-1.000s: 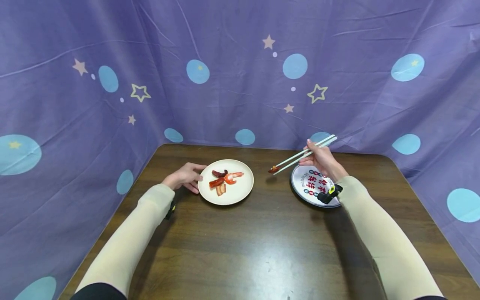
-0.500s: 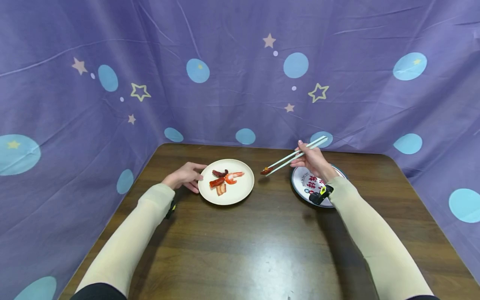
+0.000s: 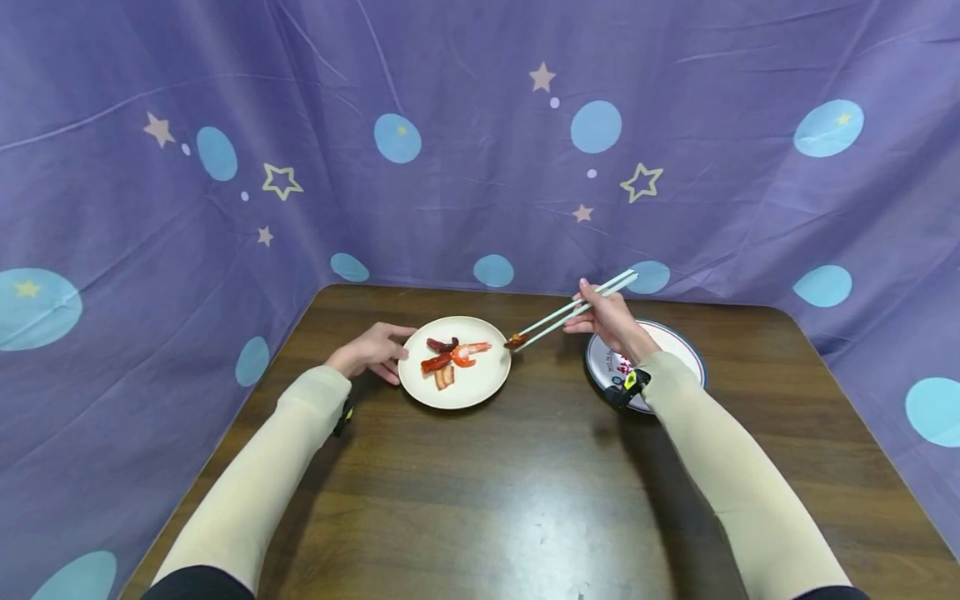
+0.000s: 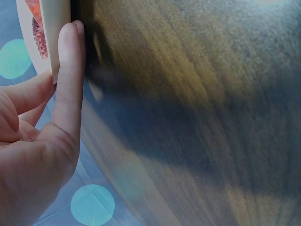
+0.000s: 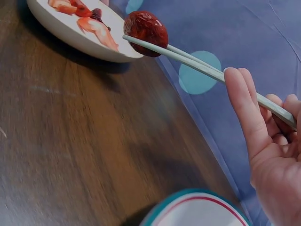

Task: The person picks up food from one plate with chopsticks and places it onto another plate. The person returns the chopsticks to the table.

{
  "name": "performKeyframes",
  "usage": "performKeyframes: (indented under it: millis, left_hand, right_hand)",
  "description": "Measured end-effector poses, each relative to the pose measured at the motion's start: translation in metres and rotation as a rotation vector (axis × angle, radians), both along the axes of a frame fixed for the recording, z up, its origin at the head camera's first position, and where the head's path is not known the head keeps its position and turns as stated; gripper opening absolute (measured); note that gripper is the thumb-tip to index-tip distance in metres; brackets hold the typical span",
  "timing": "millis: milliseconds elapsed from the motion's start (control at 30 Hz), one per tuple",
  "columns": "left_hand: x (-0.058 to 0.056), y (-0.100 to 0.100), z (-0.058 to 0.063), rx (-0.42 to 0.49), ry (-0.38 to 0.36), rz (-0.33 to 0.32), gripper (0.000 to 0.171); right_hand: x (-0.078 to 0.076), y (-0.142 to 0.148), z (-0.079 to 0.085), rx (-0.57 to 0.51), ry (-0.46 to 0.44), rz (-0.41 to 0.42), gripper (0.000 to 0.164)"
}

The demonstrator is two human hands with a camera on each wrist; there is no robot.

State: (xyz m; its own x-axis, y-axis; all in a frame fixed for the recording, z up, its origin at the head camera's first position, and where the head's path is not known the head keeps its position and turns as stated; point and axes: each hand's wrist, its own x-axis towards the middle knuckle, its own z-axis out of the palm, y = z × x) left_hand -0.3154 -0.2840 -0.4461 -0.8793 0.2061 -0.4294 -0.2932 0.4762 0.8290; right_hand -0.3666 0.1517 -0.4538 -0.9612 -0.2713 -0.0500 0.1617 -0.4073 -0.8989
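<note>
My left hand [image 3: 375, 348] pinches the near-left rim of a cream plate [image 3: 480, 385], thumb above and a finger below in the left wrist view. On that plate lie an orange-red shrimp [image 3: 463, 358], a reddish-brown piece [image 3: 435, 364], a dark bumpy piece [image 3: 441, 345] and a striped meat slice [image 3: 444, 378]. My right hand [image 3: 613, 321] grips pale green chopsticks [image 3: 555, 316]. Between their tips sits a glossy dark red wrinkled piece of food, like a jujube [image 5: 146, 32], raised by the cream plate's right rim.
A white plate [image 3: 678, 337] with a blue edge and red lettering stands under my right forearm, partly covered by the hand and sleeve. Both plates stand on a brown wooden table [image 3: 450, 500]. A purple patterned cloth [image 3: 480, 167] hangs behind the table and along its sides.
My right hand has moved left with the chopsticks and the dark red piece, from beside the lettered plate to the cream plate's right rim. My left hand stays at the cream plate.
</note>
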Motion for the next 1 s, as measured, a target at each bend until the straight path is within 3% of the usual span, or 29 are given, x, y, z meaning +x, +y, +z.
performKeyframes:
  millis: [267, 1000]
  left_hand:
    - [0.000, 0.002, 0.005, 0.010, 0.009, 0.001, 0.065]
    - [0.000, -0.001, 0.000, 0.009, 0.003, -0.001, 0.064]
  right_hand:
    - [0.000, -0.017, -0.001, 0.026, 0.016, -0.008, 0.034]
    - [0.014, -0.062, -0.023, 0.037, 0.029, 0.013, 0.033]
